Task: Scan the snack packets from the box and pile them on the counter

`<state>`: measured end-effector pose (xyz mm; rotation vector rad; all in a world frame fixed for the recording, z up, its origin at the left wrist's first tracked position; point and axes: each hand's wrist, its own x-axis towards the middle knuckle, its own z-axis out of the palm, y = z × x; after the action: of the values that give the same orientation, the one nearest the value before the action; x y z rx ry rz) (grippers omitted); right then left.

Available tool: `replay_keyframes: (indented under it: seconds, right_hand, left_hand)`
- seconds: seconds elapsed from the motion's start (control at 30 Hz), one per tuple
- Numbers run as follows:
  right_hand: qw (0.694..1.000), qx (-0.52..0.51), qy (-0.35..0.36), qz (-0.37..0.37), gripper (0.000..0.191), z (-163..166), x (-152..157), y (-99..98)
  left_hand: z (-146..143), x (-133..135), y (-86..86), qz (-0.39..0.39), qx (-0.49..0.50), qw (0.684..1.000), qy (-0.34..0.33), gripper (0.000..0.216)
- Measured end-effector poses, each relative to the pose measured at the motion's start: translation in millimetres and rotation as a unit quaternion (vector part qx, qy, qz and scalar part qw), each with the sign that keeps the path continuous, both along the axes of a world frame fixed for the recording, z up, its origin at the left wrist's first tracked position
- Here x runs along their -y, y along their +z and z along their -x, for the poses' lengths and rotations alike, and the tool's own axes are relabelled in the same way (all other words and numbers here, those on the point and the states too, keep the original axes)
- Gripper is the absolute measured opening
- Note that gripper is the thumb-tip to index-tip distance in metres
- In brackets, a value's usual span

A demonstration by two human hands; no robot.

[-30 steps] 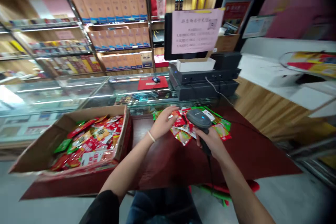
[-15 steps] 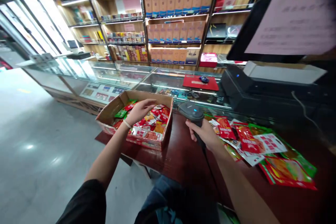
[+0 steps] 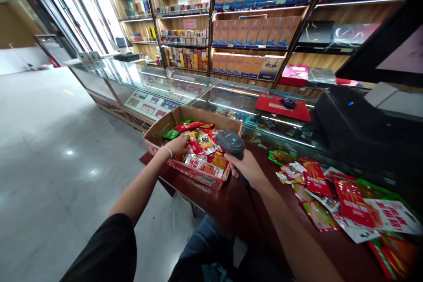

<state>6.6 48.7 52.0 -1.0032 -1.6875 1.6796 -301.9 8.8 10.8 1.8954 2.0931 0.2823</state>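
My left hand (image 3: 178,145) reaches into a cardboard box (image 3: 194,177) full of small snack packets (image 3: 205,142) in red, green, white and orange. Its fingers are curled down among the packets at the box's left half; what they pinch, if anything, is hidden. A black handheld barcode scanner (image 3: 231,142) with a small blue light is gripped in my right hand (image 3: 247,166), fingers wrapped round the handle. The scanner head is over the box's right edge, and its cord hangs down beneath my forearm.
Loose snack packets (image 3: 350,198) lie in a pile on the dark red tabletop (image 3: 211,202) at right. Behind stands a glass display counter (image 3: 211,90) bearing a red folder (image 3: 282,108). A black machine (image 3: 350,128) is at the right, with shelves of boxes behind.
My left hand has gone down from above the box into the packets, its fingers curling. My right hand has brought the scanner closer to the box. The view has swung to the left.
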Motion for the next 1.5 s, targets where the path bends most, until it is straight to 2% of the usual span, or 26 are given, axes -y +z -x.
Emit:
replay_keyframes:
  seconds: [0.1,0.2,0.27,0.33,0.37,0.43,0.53,0.7,0.77,0.87,0.97,1.1,1.17,1.23,1.33,1.5]
  right_hand:
    - [1.0,0.002,-0.006,-0.005,0.034,0.8,-0.7,-3.2]
    - [1.0,-0.007,-0.006,-0.01,0.034,-1.9,-0.3,-3.4]
    - [1.0,-0.011,-0.003,-0.008,0.034,-5.5,0.1,-2.6]
    - [1.0,-0.016,-0.003,-0.004,0.036,-10.0,0.2,-1.9]
    - [1.0,-0.019,-0.003,-0.004,0.037,-12.5,0.1,-1.5]
    - [1.0,-0.027,-0.006,-0.005,0.038,-17.7,-0.2,-0.5]
    - [0.999,-0.029,-0.017,-0.007,0.038,-26.0,-1.2,1.2]
    - [0.998,-0.04,-0.035,-0.015,0.038,-44.3,-3.2,1.0]
    - [0.998,-0.046,-0.046,-0.013,0.037,-54.3,-3.5,0.3]
    - [0.996,-0.046,-0.079,-0.004,0.038,-72.2,-2.2,0.5]
    - [0.993,-0.05,-0.11,-0.005,0.039,-93.6,1.9,1.7]
    - [0.987,-0.053,-0.152,-0.013,0.039,-125.6,9.9,2.7]
    - [0.983,-0.051,-0.178,-0.013,0.039,-141.8,13.8,2.7]
    - [0.978,-0.046,-0.202,-0.009,0.039,-156.7,17.5,2.1]
    - [0.973,-0.022,-0.23,-0.002,0.039,-174.3,22.6,-1.1]
    - [0.965,0.01,-0.262,-0.012,0.041,-191.1,30.4,-15.3]
  left_hand:
    - [-3.8,-3.3,-0.9,0.034,-0.019,0.999,-0.001,0.045]
    - [-5.3,-5.3,3.5,0.033,0.003,0.999,0.001,0.028]
    - [-5.3,-6.1,8.9,-0.011,0.049,0.999,0.01,0.014]
    - [-6.1,-6.9,15.9,-0.087,0.143,0.985,0.041,0.018]
    - [-7.4,-7.5,19.8,-0.124,0.21,0.968,0.064,0.021]
    - [-13.0,-9.4,28.0,-0.173,0.356,0.912,0.107,0.029]
    - [-31.1,-13.5,40.2,-0.194,0.523,0.819,0.135,0.037]
    - [-81.3,-20.7,58.7,-0.167,0.675,0.7,0.165,0.033]
    - [-103.4,-23.0,65.5,-0.127,0.717,0.668,0.152,0.032]
    - [-134.7,-26.5,73.4,-0.089,0.757,0.636,0.121,0.046]
    - [-164.1,-31.6,76.2,-0.074,0.77,0.628,0.08,0.057]
    - [-201.0,-42.8,72.9,-0.022,0.772,0.634,0.026,0.041]
    - [-217.2,-50.8,70.2,0.004,0.781,0.624,0.022,0.035]
    - [-231.6,-59.7,67.5,0.014,0.785,0.618,0.047,0.03]
    - [-249.7,-72.1,63.1,-0.019,0.776,0.626,0.072,0.027]
    - [-265.6,-81.6,55.0,-0.134,0.738,0.659,0.059,0.042]
